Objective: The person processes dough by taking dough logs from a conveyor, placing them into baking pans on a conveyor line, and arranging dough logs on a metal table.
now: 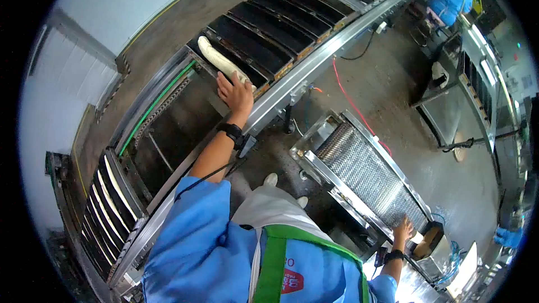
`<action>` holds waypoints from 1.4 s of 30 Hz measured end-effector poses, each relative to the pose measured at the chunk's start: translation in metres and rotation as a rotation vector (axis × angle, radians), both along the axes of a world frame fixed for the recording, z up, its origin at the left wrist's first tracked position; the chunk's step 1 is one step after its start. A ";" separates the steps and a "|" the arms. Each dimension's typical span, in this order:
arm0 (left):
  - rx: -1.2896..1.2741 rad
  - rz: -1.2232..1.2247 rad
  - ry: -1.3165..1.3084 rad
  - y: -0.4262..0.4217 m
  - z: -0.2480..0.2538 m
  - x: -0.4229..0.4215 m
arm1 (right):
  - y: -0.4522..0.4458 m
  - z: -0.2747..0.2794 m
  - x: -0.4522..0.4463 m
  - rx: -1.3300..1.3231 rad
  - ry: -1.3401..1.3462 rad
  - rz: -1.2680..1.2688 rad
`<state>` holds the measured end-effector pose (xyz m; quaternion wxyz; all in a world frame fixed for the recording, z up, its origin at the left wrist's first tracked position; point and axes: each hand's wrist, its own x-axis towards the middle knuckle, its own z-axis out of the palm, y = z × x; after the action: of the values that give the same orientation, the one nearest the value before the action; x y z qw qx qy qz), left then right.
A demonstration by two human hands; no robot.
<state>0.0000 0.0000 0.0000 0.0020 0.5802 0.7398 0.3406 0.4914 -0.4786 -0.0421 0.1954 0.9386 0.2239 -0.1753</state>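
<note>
A long pale dough roll [216, 59] lies in the nearest black baking tin [224, 36] of a row on the chain conveyor. My left hand [236, 94] rests on the lower end of this roll, its fingers stretched out and apart. Far to the right, my right hand [402, 229] is at the near end of the metal mesh belt [368, 165], fingers spread over it. Beside that hand shows a small piece of white dough [416, 238]. Whether the hand touches it I cannot tell.
Other tins [109, 207] with dough strips sit at the lower left of the conveyor. A steel rail [320, 50] runs along its near side. A person in blue [451, 0] stands at the upper right. A red hose [351, 90] crosses the floor.
</note>
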 end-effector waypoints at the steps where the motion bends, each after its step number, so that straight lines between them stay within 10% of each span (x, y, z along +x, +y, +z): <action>1: 0.043 -0.011 0.105 0.001 0.010 -0.001 | -0.011 -0.001 -0.004 -0.027 -0.067 0.003; 9: 0.061 -0.144 0.228 0.011 0.019 0.011 | -0.051 -0.029 0.005 0.023 -0.391 0.078; 13: 0.034 -0.147 0.317 0.017 0.008 0.012 | -0.049 -0.033 0.017 0.062 -0.343 0.468; 16: -0.155 -0.083 0.125 0.030 0.018 0.017 | -0.030 -0.031 0.058 0.313 -0.011 0.256; 20: -0.206 -0.068 0.031 0.025 0.030 0.016 | 0.011 0.102 0.047 0.653 -0.311 0.391; 23: -0.125 -0.030 0.035 0.017 0.022 0.013 | 0.057 0.219 0.015 1.524 0.277 -0.047; 29: -0.058 -0.021 -0.023 0.001 0.033 0.010 | 0.195 0.347 -0.106 1.817 0.538 0.119; 37: -0.031 -0.039 -0.103 0.000 0.045 0.006 | 0.432 0.260 -0.270 1.726 1.062 0.234; 39: 0.024 -0.028 -0.122 0.004 0.044 0.004 | 0.491 0.183 -0.293 1.300 1.111 0.328; 42: -0.002 -0.053 -0.125 0.001 0.048 -0.005 | 0.511 0.115 -0.324 1.289 0.314 0.992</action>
<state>-0.0055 0.0010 0.0479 0.0577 0.5773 0.7230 0.3751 0.1678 0.0324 0.0729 -0.3599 0.6233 0.6933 -0.0350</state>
